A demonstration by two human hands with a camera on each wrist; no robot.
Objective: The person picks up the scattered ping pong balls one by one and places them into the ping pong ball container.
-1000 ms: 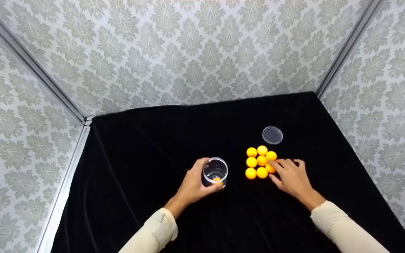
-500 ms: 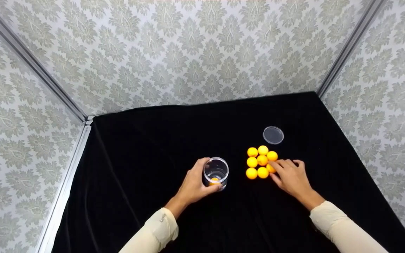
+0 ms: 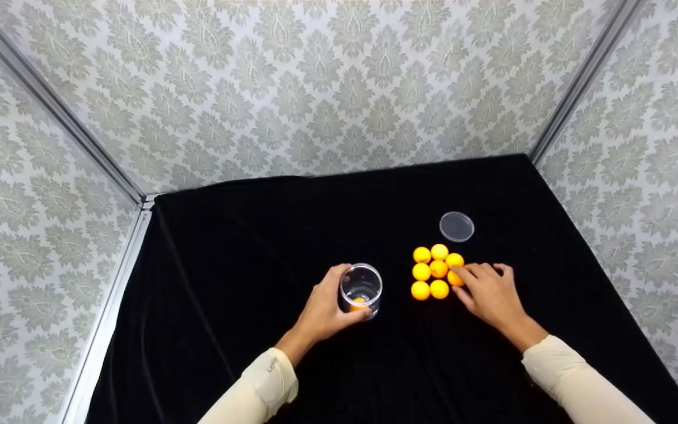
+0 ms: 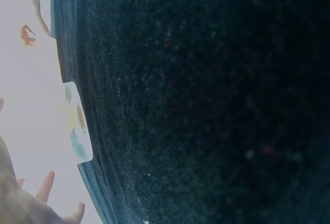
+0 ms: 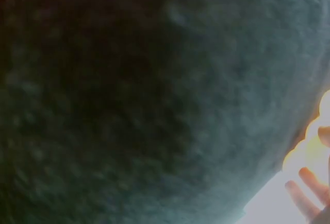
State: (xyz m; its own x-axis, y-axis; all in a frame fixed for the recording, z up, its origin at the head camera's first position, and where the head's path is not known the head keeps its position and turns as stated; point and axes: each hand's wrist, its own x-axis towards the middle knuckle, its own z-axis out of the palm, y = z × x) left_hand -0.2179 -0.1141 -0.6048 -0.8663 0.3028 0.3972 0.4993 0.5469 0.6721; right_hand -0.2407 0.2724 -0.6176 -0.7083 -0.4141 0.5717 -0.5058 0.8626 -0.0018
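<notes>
Eight balls [image 3: 438,269] lie clustered near the cup [image 3: 375,293] gripped by the left hand [image 3: 324,309], while the right hand [image 3: 492,299] pinches an edge ball [image 3: 454,278], whose sideways nudge could scatter neighbours.

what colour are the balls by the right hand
The balls by the right hand are bright yellow-orange, showing best in the head view.

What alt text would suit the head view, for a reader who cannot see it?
A person's left-hand grip holds a clear, open container with an orange ball inside, while the right-hand grip touches one of eight yellow-orange balls clustered on black cloth. A round, clear disc lies beyond the balls, with patterned walls behind.
</notes>
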